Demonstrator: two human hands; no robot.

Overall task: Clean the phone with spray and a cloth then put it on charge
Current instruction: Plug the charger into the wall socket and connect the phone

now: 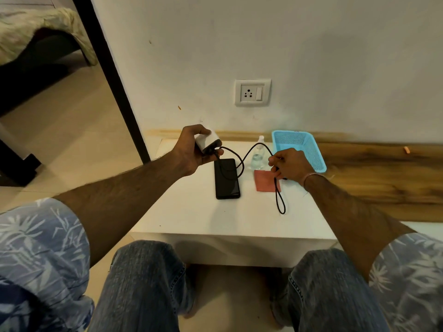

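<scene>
Phone (227, 178): black slab, lies flat on white table (191, 212), long axis pointing away from person, screen dark.
Left hand (191, 152): raised just left of phone's far end, fingers and thumb wrapped round white charger adapter (207, 141), thumb on top, fingertips under its dark end.
Charger adapter: off the table, up-left of phone's far end, dark end facing phone.
Cable (243, 167): black, leaves adapter's dark end, drops across phone's far half, arcs up right of phone to right hand, then hangs below that hand in a narrow loop whose bottom reaches the table right of phone's near end. Free plug end: cannot tell where it is.
Right hand (292, 166): right of phone, clear of the table, fingers curled, pinching cable between thumb and fingertips; pale band (310, 177) on wrist.
Spray bottle (258, 156): clear, upright, just right of phone's far end, cable arc crosses in front of it.
Cloth (263, 183): reddish square, flat on table, right of phone, apart from it, partly under right hand.
Basket (291, 132): light blue mesh, further right of phone than bottle, behind right hand.
Wall socket (252, 92): white plate on wall, well beyond phone, above and slightly right.
Knees (143, 271): blue jeans, nearer person than phone.
</scene>
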